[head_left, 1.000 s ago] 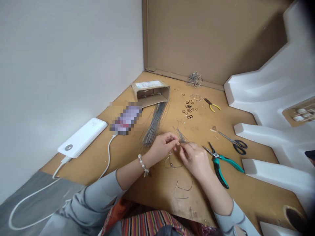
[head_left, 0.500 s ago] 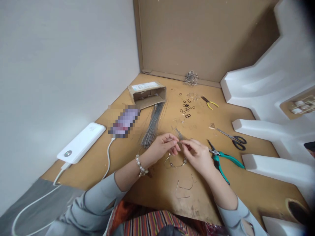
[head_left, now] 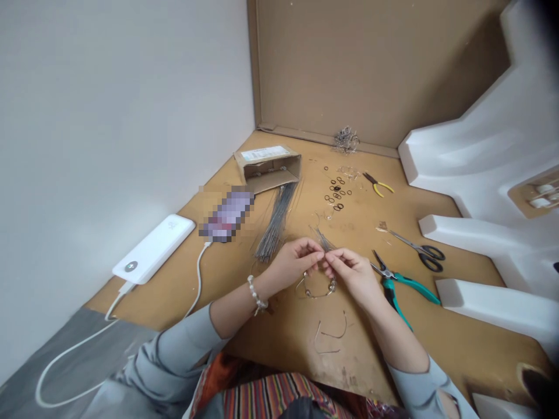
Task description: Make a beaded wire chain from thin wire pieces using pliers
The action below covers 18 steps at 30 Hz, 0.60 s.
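Observation:
My left hand (head_left: 293, 262) and my right hand (head_left: 353, 274) meet fingertip to fingertip over the table, both closed in a pinch. Between and below them shows a thin wire loop with several small beads (head_left: 318, 295). Its upper ends run up behind my fingers, so the exact spot I grip is hidden. Just beyond my fingertips lies a small bunch of grey wires (head_left: 322, 237). Nearer to me, several short bent wire pieces (head_left: 328, 350) rest on the table. Green-handled pliers (head_left: 395, 282) lie open to the right of my right hand.
A cardboard box (head_left: 273, 169) lies open toward me, with a bundle of long wires (head_left: 276, 224) before it. Dark rings (head_left: 336, 191), yellow-handled pliers (head_left: 379, 185) and scissors (head_left: 421, 250) lie further right. A power bank (head_left: 155, 247), phone (head_left: 229, 212) and white foam (head_left: 484, 302) flank the work.
My fingertips have come closer together, and my right hand's fingers now touch my left's. The whole view has shifted slightly; the tools and wires on the table stay where they were.

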Each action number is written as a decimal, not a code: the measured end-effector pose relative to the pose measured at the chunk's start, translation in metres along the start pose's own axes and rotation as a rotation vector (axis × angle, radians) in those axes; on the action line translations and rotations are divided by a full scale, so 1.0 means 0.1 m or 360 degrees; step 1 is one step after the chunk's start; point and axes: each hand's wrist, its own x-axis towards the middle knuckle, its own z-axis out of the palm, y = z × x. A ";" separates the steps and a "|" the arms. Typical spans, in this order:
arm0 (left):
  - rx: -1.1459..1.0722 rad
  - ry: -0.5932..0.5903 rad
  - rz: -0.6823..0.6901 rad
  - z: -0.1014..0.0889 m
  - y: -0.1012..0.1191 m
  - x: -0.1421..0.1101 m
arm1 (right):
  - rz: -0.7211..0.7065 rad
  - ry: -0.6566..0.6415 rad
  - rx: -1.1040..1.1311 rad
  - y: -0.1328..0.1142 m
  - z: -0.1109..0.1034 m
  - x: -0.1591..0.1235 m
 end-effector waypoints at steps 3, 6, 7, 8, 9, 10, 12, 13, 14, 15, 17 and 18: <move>0.0143 0.0032 0.0080 0.02 -0.01 -0.01 | 0.0074 -0.0063 0.0106 -0.02 0.02 0.00; 0.0190 0.0015 0.0081 0.03 0.01 -0.01 | 0.0076 -0.0071 0.0065 -0.04 0.03 0.00; 0.0197 0.0027 0.0073 0.03 0.01 -0.01 | 0.0069 -0.0068 0.0043 -0.04 0.03 -0.01; 0.0203 0.0047 0.0064 0.03 0.01 -0.01 | 0.0055 -0.0058 0.0017 -0.04 0.02 -0.01; 0.0208 0.0070 0.0055 0.02 0.01 -0.01 | 0.0032 -0.0037 -0.0015 -0.03 0.01 -0.01; 0.0210 0.0092 0.0044 0.02 0.00 -0.01 | -0.0006 -0.0001 -0.0060 -0.02 0.00 -0.02; 0.0227 0.0116 0.0015 0.01 -0.01 0.00 | -0.0146 0.0095 -0.0226 0.01 -0.03 -0.03; 0.0247 0.0117 0.0002 0.01 -0.02 0.00 | -0.0238 0.0129 -0.0351 0.01 -0.04 -0.03; 0.0278 0.0115 -0.0009 0.01 -0.02 0.01 | -0.0338 0.0145 -0.0491 0.01 -0.05 -0.04; 0.0317 0.0112 -0.0014 0.01 -0.02 0.01 | -0.0437 0.0140 -0.0632 0.00 -0.05 -0.05; 0.0411 0.0113 0.0002 0.01 -0.03 0.00 | -0.0593 0.0083 -0.0867 -0.02 -0.05 -0.05; 0.0458 0.0115 0.0013 0.01 -0.03 0.00 | -0.0642 0.0052 -0.0945 -0.04 -0.05 -0.05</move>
